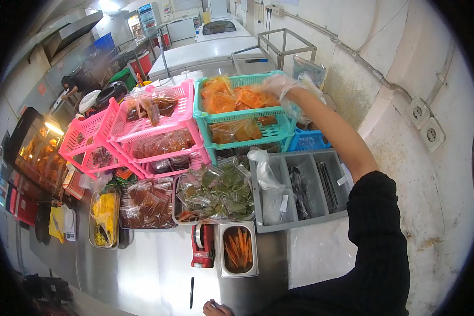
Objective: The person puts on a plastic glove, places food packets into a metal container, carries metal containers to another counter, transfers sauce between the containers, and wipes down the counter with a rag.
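Note:
My right hand (280, 87), in a clear plastic glove, reaches to the right end of the top teal basket (242, 80). It is beside the orange packets (234, 97) in that basket, and motion blur hides its fingers. At the bottom edge, my left hand (217, 308) is only partly in view, its fingers curled near the steel counter's front. Whatever they may hold is hidden. A black pen (191, 293) lies close to it. Further in are a red tape dispenser (203, 245) and a metal tray (239, 249) of orange strips.
Pink stacked baskets (151, 131) with bagged sauces stand left of the teal ones. In front are trays of brown packets (148, 203) and bagged green leaves (216, 192). A grey divided box (305, 184) holds black cutlery. The wall (405, 174) borders the right side.

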{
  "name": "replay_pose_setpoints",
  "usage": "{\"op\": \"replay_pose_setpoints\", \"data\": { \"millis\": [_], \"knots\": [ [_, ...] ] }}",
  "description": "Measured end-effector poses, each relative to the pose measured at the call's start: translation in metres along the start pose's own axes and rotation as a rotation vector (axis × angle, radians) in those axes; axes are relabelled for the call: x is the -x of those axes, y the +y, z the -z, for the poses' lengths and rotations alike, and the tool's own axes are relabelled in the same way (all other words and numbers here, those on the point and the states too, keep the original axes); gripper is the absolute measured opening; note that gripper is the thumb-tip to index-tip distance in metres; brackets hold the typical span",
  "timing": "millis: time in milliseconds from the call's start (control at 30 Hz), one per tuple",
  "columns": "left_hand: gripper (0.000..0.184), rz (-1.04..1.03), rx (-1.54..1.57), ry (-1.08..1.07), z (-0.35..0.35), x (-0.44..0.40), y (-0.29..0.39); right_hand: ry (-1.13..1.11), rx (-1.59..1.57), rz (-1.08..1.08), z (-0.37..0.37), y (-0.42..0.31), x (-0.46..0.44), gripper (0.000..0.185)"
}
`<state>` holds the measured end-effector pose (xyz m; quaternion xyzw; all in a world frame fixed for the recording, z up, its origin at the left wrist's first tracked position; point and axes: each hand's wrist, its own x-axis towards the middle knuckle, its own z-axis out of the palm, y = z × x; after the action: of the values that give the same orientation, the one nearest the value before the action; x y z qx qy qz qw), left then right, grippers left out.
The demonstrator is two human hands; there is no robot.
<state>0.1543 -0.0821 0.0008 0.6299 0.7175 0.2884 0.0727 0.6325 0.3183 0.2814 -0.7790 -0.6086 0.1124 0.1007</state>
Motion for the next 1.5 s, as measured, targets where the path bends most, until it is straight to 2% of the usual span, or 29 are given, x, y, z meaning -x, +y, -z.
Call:
{"op": "replay_pose_setpoints", "data": {
  "millis": [33, 100, 133, 167, 233, 367, 467, 533, 567, 633, 667, 767, 833, 867, 933, 1067, 1133, 1167, 1233, 1267, 1333, 1367, 1433, 1500],
  "knots": [
    [0.023, -0.009, -0.014, 0.007, -0.001, 0.0, 0.0, 0.002, 0.0, -0.001, 0.007, 0.0, 0.003, 0.048],
    [0.023, -0.006, -0.007, 0.001, -0.001, 0.0, 0.0, 0.191, -0.653, 0.049, 0.019, 0.003, 0.004, 0.053],
    [0.023, -0.002, -0.001, -0.005, -0.001, 0.0, 0.0, 0.248, -0.783, 0.164, 0.015, 0.011, -0.011, 0.053],
    [0.023, -0.001, -0.001, -0.007, 0.001, 0.0, 0.002, 0.246, -0.782, 0.162, 0.01, 0.023, -0.022, 0.053],
    [0.023, 0.023, 0.014, -0.013, 0.002, -0.002, 0.006, 0.155, 0.116, 0.038, 0.012, -0.005, 0.002, 0.063],
    [0.024, 0.005, 0.01, -0.02, -0.003, 0.002, -0.001, 0.232, 0.047, 0.124, -0.019, -0.05, 0.034, 0.063],
    [0.024, 0.03, -0.022, -0.069, -0.001, 0.002, -0.002, 0.236, 0.104, -0.011, -0.025, -0.069, 0.038, 0.054],
    [0.024, 0.024, 0.0, -0.062, 0.002, 0.0, 0.007, 0.15, 0.266, 0.177, -0.04, -0.052, -0.009, 0.043],
    [0.024, 0.02, -0.004, -0.058, 0.002, 0.0, 0.006, 0.154, 0.26, 0.178, -0.031, -0.053, -0.008, 0.043],
    [0.023, 0.003, 0.009, -0.053, 0.0, 0.001, 0.002, 0.019, 0.339, 0.244, -0.009, -0.054, 0.0, 0.032],
    [0.023, 0.005, 0.008, -0.051, 0.001, 0.001, 0.002, 0.019, 0.34, 0.244, -0.007, -0.042, -0.006, 0.032],
    [0.023, -0.023, -0.022, -0.036, -0.002, 0.003, -0.001, 0.195, 0.195, 0.42, -0.007, -0.009, -0.017, 0.027],
    [0.023, -0.029, -0.01, -0.034, 0.001, 0.001, 0.004, -0.008, -1.209, 0.039, -0.012, -0.009, 0.002, 0.018],
    [0.023, -0.035, -0.007, -0.027, 0.003, 0.0, 0.006, -0.004, -1.204, 0.039, -0.017, 0.001, -0.009, 0.018],
    [0.022, -0.021, 0.001, -0.029, 0.005, 0.0, 0.008, -0.39, -1.753, 0.122, -0.033, 0.026, -0.036, 0.018],
    [0.023, -0.02, -0.02, -0.014, 0.003, -0.001, 0.01, -0.262, -1.832, 0.11, -0.021, 0.019, -0.004, 0.023],
    [0.022, -0.005, -0.022, -0.019, 0.001, 0.0, 0.007, 0.003, -1.568, -0.285, -0.019, 0.011, -0.013, 0.029],
    [0.022, 0.014, -0.019, -0.026, 0.0, 0.001, 0.006, 0.001, -1.569, -0.285, -0.019, 0.009, -0.014, 0.029],
    [0.022, 0.001, -0.022, -0.025, 0.001, 0.001, 0.008, 0.084, -1.131, -0.14, -0.024, 0.012, -0.016, 0.035],
    [0.022, -0.015, -0.025, -0.024, 0.003, 0.0, 0.009, 0.082, -1.13, -0.142, -0.025, 0.016, -0.016, 0.035],
    [0.022, -0.015, -0.019, -0.027, 0.003, -0.001, 0.01, 0.315, -0.521, 0.222, -0.019, 0.016, -0.003, 0.039],
    [0.022, -0.015, -0.014, -0.028, 0.003, -0.001, 0.011, 0.313, -0.519, 0.223, -0.014, 0.012, 0.002, 0.039],
    [0.022, -0.018, -0.015, -0.019, 0.0, 0.002, 0.006, 0.293, -0.644, 0.053, -0.001, -0.002, 0.018, 0.039],
    [0.023, -0.025, -0.016, -0.007, -0.001, 0.002, 0.005, 0.345, -0.713, 0.037, 0.0, -0.002, 0.01, 0.039]
  ]
}}
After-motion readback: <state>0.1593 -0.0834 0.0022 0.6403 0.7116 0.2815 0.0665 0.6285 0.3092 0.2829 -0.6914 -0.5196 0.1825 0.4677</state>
